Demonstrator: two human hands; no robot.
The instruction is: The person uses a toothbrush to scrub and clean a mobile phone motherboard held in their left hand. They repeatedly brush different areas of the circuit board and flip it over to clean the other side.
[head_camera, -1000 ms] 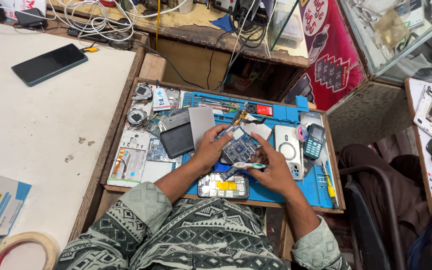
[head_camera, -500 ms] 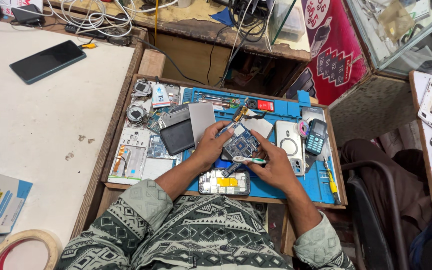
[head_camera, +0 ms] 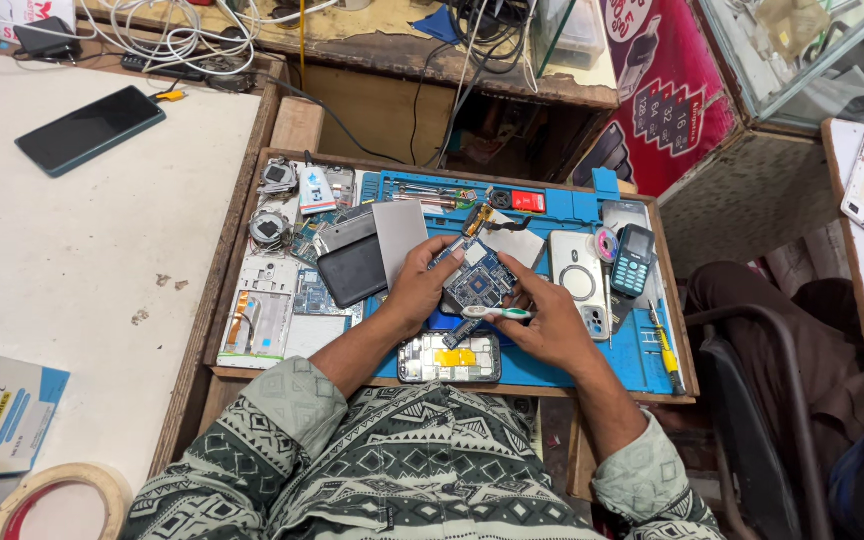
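Left hand (head_camera: pixel 420 290) grips a blue circuit board (head_camera: pixel 479 281), tilted between both hands; right hand (head_camera: pixel 550 322) pinches a white brush (head_camera: pixel 493 313) just beneath it, above the blue mat (head_camera: pixel 552 370).

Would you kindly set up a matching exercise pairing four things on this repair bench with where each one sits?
Things:
1. circuit board
2. dark smartphone
3. keypad phone
4. tape roll

Places:
A. white table, upper left
B. held between both hands
C. lower left corner
D. blue mat, right side

Pairs: 1-B, 2-A, 3-D, 4-C
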